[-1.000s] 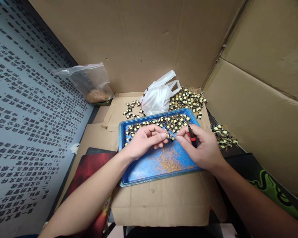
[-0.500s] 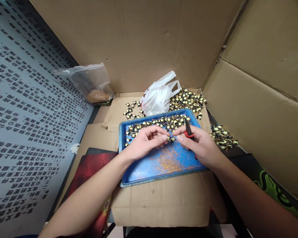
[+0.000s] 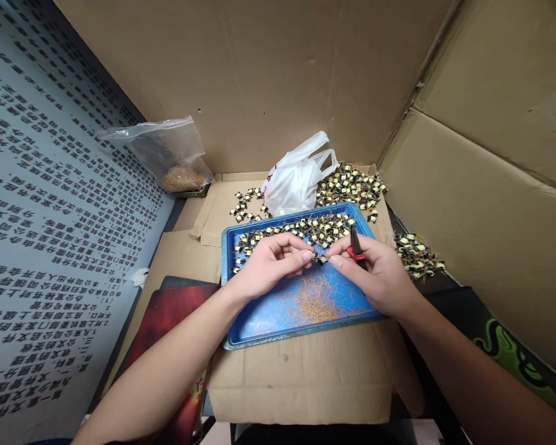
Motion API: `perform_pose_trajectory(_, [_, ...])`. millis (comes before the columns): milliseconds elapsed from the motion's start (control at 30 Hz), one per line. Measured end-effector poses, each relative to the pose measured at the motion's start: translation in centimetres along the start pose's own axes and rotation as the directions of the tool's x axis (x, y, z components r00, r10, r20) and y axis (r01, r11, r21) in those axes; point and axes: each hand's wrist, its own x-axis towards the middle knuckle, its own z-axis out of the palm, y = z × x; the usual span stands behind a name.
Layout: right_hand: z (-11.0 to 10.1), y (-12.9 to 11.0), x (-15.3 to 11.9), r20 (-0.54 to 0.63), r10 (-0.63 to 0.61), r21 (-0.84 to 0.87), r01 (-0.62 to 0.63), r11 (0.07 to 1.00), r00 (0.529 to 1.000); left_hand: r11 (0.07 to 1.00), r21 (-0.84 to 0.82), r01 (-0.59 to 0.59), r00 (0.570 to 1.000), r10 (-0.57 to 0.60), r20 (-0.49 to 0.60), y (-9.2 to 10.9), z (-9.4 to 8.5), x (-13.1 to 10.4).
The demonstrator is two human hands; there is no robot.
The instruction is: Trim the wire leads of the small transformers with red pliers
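Note:
Over the blue tray [image 3: 259,324], my left hand [image 3: 278,262] is closed, thumb and forefinger pinched together. At its fingertips shows a small coil [image 3: 321,259] with yellow tape, black ends and thin wire leads, partly hidden. My right hand [image 3: 375,266] is closed around red-handled cutters [image 3: 356,247], their dark jaws pointing up and away from me. Its thumb and forefinger also come together near the coil, seemingly at one of the leads. Many similar coils [image 3: 301,228] lie along the tray's far side. Copper-coloured wire clippings [image 3: 315,300] are heaped nearer me.
A white plastic bag [image 3: 291,185] stands behind the tray. More coils are piled at the back [image 3: 352,185] and at the right [image 3: 417,256]. A clear zip bag [image 3: 180,161] of clippings sits back left. Cardboard walls [image 3: 306,74] enclose the back and right.
My right hand has shifted slightly right, away from my left fingertips, and the cutters in it have turned a little more upright. My left hand stays nearly where it was.

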Motion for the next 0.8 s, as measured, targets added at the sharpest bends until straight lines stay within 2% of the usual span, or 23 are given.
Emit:
perform_pose_trajectory(167, [0.05, -0.10, -0.07, 0.040, 0.004, -0.005, -0.004, 1.000, 0.999, 0.999, -0.046, -0.027, 1.000, 0.026, -0.014, -0.04, 0.14, -0.05])
perform_pose_trajectory(367, [0.51, -0.03, -0.01, -0.062, 0.021, -0.046, -0.024, 0.999, 0.998, 0.995, -0.081, -0.059, 0.998, 0.059, -0.006, 0.14, 0.40, -0.14])
perform_pose_trajectory(467, [0.32, 0.05, 0.22, -0.058, 0.040, 0.003, -0.040, 0.999, 0.998, 0.996, -0.068, -0.063, 0.998, 0.064, -0.001, 0.30, 0.48, -0.18])
perform_pose_trajectory(533, [0.11, 0.14, 0.38, -0.014, 0.084, 0.078, -0.083, 0.993, 0.996, 0.995, -0.055, -0.079, 0.997, 0.080, 0.014, 0.39, 0.49, -0.24])
perform_pose_trajectory(633, [-0.10, 0.33, 0.54, 0.123, 0.189, 0.251, -0.215, 0.944, 0.974, 0.995, -0.027, -0.099, 0.994, 0.100, 0.038, 0.43, 0.47, -0.36])
perform_pose_trajectory(800, [-0.24, 0.35, 0.59, 0.309, 0.340, 0.472, -0.453, 0.756, 0.888, 0.996, 0.035, -0.083, 0.995, 0.080, 0.066, 0.27, 0.46, -0.53])
